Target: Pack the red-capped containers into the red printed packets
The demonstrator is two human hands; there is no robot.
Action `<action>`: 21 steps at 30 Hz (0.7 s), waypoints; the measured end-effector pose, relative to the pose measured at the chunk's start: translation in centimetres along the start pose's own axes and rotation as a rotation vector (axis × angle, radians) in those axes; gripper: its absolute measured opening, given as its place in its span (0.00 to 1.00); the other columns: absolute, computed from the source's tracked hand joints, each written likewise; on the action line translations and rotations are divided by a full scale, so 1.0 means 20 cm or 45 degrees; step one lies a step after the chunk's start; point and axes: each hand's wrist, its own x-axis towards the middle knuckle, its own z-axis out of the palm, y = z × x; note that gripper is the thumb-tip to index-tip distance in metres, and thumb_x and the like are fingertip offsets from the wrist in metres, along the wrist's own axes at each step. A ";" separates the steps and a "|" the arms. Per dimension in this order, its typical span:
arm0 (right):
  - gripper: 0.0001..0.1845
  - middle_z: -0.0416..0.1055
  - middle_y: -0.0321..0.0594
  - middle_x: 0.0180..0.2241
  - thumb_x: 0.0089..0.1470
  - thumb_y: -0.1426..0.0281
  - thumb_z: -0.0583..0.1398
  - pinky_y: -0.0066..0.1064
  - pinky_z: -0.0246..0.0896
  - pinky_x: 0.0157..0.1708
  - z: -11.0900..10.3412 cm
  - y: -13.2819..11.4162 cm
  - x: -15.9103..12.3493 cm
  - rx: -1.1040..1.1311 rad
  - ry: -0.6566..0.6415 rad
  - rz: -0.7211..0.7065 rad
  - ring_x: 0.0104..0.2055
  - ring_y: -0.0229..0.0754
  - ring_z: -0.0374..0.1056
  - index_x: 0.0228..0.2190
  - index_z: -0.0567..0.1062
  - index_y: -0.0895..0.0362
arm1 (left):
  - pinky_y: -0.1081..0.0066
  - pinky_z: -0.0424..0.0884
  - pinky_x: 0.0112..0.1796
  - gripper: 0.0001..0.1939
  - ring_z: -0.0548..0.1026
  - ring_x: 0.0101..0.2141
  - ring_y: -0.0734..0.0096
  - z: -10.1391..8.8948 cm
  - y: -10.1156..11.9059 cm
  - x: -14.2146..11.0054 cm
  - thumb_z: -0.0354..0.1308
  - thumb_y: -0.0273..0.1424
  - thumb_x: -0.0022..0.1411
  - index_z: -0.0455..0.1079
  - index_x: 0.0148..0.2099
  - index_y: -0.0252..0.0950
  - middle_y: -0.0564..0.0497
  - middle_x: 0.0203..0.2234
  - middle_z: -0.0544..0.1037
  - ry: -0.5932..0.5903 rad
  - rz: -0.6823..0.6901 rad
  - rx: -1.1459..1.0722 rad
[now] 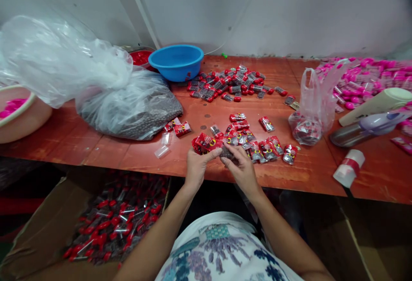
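In front of me at the table's edge, my left hand is closed on a small bunch of red printed packets. Close beside it, my right hand pinches a small clear container of dark contents, which meets the packets; whether it is inside one cannot be made out. Just beyond my fingers lies a loose pile of filled red packets. Farther back are many small clear containers with red caps. Two clear empty-looking tubes lie left of my hands.
A plastic bag of dark pellets and a blue basin stand to the left. At right are a knotted plastic bag, a bottle, a paper roll and pink-capped containers. Below sits a cardboard box of red-capped pieces.
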 end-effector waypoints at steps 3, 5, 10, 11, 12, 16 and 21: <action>0.21 0.66 0.40 0.41 0.52 0.64 0.61 0.30 0.69 0.31 0.01 -0.01 0.00 0.111 0.055 0.079 0.39 0.41 0.66 0.49 0.72 0.49 | 0.69 0.71 0.38 0.13 0.76 0.29 0.68 0.01 0.01 -0.01 0.71 0.26 0.39 0.76 0.32 0.33 0.51 0.27 0.80 -0.041 -0.043 -0.040; 0.22 0.68 0.39 0.40 0.49 0.64 0.64 0.30 0.69 0.29 0.01 -0.01 0.00 0.296 0.052 0.199 0.35 0.40 0.67 0.48 0.72 0.50 | 0.70 0.71 0.38 0.14 0.76 0.29 0.68 0.02 0.02 -0.02 0.71 0.24 0.38 0.76 0.32 0.33 0.51 0.27 0.80 -0.106 -0.103 -0.092; 0.23 0.70 0.35 0.35 0.46 0.66 0.66 0.27 0.68 0.25 0.00 -0.03 0.02 0.520 0.030 0.262 0.28 0.35 0.65 0.46 0.70 0.51 | 0.69 0.70 0.41 0.14 0.76 0.33 0.67 0.03 0.07 -0.03 0.70 0.25 0.41 0.76 0.34 0.33 0.49 0.31 0.80 -0.161 -0.127 -0.192; 0.23 0.70 0.35 0.35 0.46 0.66 0.65 0.26 0.68 0.26 -0.01 -0.04 0.03 0.504 0.015 0.242 0.28 0.34 0.65 0.46 0.70 0.50 | 0.69 0.70 0.41 0.13 0.76 0.33 0.68 0.03 0.07 -0.03 0.69 0.25 0.42 0.75 0.34 0.33 0.50 0.30 0.79 -0.134 -0.090 -0.200; 0.23 0.69 0.35 0.36 0.47 0.67 0.65 0.27 0.68 0.27 -0.01 -0.04 0.03 0.474 -0.008 0.223 0.29 0.35 0.66 0.47 0.71 0.49 | 0.70 0.70 0.40 0.12 0.76 0.32 0.69 0.03 0.07 -0.03 0.69 0.25 0.42 0.75 0.33 0.34 0.51 0.29 0.79 -0.107 -0.055 -0.194; 0.26 0.68 0.37 0.40 0.49 0.65 0.64 0.29 0.70 0.31 0.00 -0.02 0.02 0.324 -0.084 0.138 0.35 0.38 0.67 0.51 0.69 0.46 | 0.71 0.71 0.36 0.10 0.73 0.26 0.72 0.04 0.06 -0.03 0.70 0.24 0.40 0.74 0.28 0.33 0.53 0.23 0.77 -0.101 -0.035 -0.066; 0.24 0.68 0.40 0.41 0.50 0.63 0.64 0.35 0.69 0.39 -0.03 0.03 0.04 -0.139 -0.084 -0.103 0.39 0.42 0.68 0.50 0.72 0.48 | 0.71 0.72 0.35 0.12 0.74 0.27 0.71 0.03 0.05 -0.02 0.70 0.24 0.40 0.75 0.31 0.32 0.52 0.24 0.78 -0.162 -0.114 -0.031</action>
